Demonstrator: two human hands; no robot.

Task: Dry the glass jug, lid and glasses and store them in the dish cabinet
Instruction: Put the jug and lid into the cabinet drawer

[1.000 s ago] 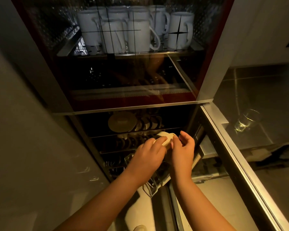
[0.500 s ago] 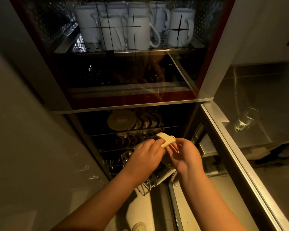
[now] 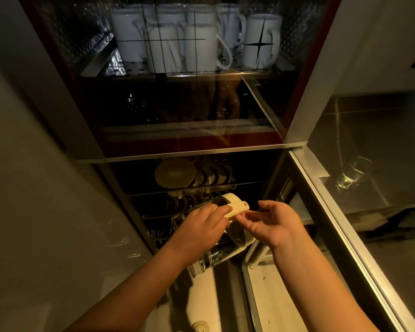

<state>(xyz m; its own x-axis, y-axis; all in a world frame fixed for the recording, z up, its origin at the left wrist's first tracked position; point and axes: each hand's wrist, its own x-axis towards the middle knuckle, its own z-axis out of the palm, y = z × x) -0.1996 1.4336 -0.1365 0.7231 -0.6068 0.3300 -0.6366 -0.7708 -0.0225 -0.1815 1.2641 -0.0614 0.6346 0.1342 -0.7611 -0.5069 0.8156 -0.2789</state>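
Observation:
A clear glass jug (image 3: pixel 216 256) with a cream lid (image 3: pixel 234 204) lies tilted in front of the dish cabinet's lower compartment, lid end toward the racks and base toward me. My left hand (image 3: pixel 201 227) grips the jug from above, just behind the lid. Beside the lid's tab my right hand (image 3: pixel 277 224) is held palm up with fingers spread, holding nothing. A drinking glass (image 3: pixel 351 173) shows through the glass panel of the open cabinet door at the right.
Several white mugs (image 3: pixel 197 41) fill the upper shelf behind glass. Plates (image 3: pixel 175 173) and small bowls stand in the lower wire racks. The open door's metal frame (image 3: pixel 340 219) runs along the right. A grey wall closes the left side.
My right hand has come off the lid and opened, drifting right. The jug has tipped further, and my left hand keeps hold of it.

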